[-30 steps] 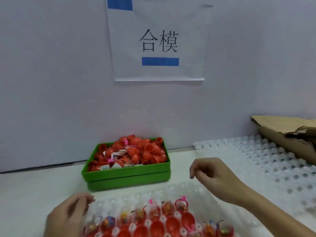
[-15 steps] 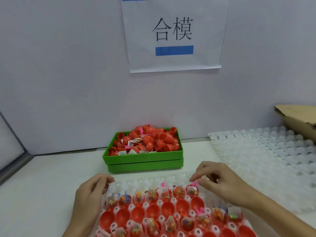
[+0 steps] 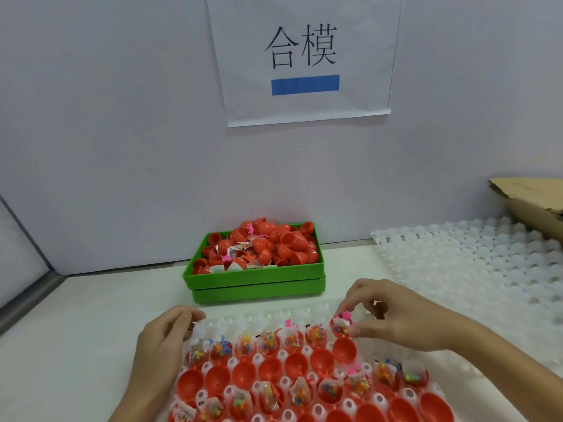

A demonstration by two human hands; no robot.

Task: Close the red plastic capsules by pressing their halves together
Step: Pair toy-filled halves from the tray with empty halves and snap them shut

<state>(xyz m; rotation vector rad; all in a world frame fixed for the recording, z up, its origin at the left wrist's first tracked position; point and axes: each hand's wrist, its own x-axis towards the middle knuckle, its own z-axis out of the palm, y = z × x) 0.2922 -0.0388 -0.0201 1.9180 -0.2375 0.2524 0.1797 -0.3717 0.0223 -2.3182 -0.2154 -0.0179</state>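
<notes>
A white holder tray (image 3: 259,318) lies in front of me with rows of open red capsules (image 3: 274,367). Some halves hold small toy packets; the halves hinged to them are empty. My right hand (image 3: 393,315) pinches the rightmost filled capsule half (image 3: 341,327) of the far row between thumb and fingers; its empty half (image 3: 344,350) lies open just below. My left hand (image 3: 164,339) grips the tray's far left corner, fingers curled over the edge.
A green bin (image 3: 256,281) heaped with red capsules stands behind the tray against the wall. Another white holder tray (image 3: 475,269) lies at the right, with a cardboard box (image 3: 536,205) behind it. A paper sign (image 3: 304,59) hangs on the wall.
The view has tilted down, showing more of the tray. My right hand came down onto the far-row capsule and now pinches it. My left hand stays at the tray's left corner.
</notes>
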